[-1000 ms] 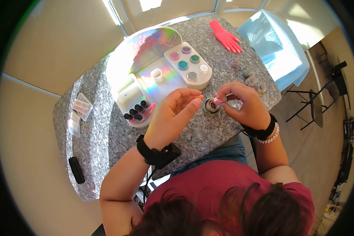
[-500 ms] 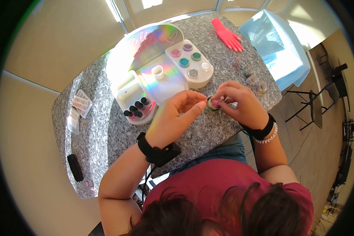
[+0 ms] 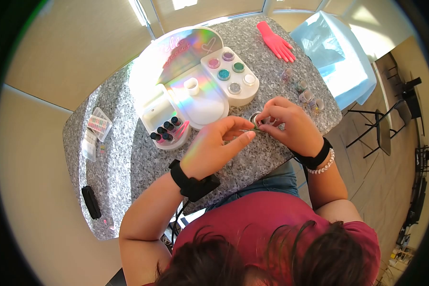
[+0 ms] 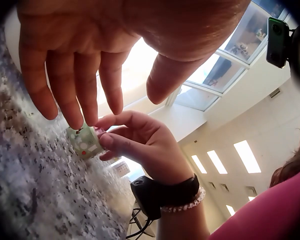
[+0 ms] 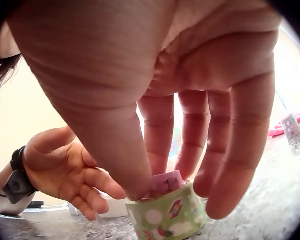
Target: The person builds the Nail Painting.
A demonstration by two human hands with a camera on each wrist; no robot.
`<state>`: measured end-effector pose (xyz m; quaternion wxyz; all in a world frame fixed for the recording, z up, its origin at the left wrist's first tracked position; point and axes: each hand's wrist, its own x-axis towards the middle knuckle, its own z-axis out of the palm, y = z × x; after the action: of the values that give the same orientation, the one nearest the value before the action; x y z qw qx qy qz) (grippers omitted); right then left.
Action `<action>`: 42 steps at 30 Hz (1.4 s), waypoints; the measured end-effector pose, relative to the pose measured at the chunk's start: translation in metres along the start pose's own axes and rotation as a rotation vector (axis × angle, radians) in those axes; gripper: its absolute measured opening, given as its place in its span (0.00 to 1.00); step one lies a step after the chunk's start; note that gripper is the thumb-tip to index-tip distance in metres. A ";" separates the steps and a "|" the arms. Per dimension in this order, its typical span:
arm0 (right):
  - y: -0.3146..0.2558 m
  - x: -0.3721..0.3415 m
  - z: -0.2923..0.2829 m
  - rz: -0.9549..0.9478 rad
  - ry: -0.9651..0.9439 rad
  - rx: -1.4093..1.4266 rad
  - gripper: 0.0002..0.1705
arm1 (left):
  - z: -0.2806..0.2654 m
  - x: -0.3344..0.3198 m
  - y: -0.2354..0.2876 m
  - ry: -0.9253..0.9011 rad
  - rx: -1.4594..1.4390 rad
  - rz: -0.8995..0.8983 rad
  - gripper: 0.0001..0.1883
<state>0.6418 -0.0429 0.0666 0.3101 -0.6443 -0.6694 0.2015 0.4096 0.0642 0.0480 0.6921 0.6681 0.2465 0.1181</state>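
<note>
One hand, the right hand (image 3: 288,121), pinches a pink piece (image 5: 166,183) between thumb and fingers at the mouth of a green printed roll (image 5: 165,217), which sits near the front edge of a speckled gray table (image 3: 252,164). A second ago the pink piece showed plainly above the opening from overhead; now it is mostly hidden, sunk inside the roll, with only its upper edge showing in the right wrist view. The left hand (image 3: 221,143), holding nothing, spreads its fingers loosely, its thumb wide of the rest; it has edged closer to the right, its fingertips just beside the roll, though whether they touch it cannot be told. Beyond the hands, a white display stand (image 3: 202,102) remains in place, carrying black-capped bottles (image 3: 167,131) at one end and small jars (image 3: 224,74) of colored contents at the other. A pink model hand (image 3: 276,43) lies toward the table's far edge, unmoved, above several small rolls (image 3: 305,97).
</note>
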 end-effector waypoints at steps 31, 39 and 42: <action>-0.027 -0.001 0.012 -0.380 0.258 -0.343 0.08 | 0.000 0.001 0.000 0.127 -0.178 0.037 0.28; -0.028 0.004 0.010 -0.435 0.255 -0.237 0.14 | -0.002 0.001 0.003 0.076 -0.209 0.118 0.27; -0.024 -0.001 -0.001 -0.396 0.228 -0.033 0.20 | -0.004 0.002 0.003 0.071 -0.305 0.141 0.27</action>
<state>0.6251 -0.0462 0.0832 0.4068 -0.5237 -0.7467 0.0516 0.4097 0.0683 0.0511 0.7662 0.5663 0.2027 0.2261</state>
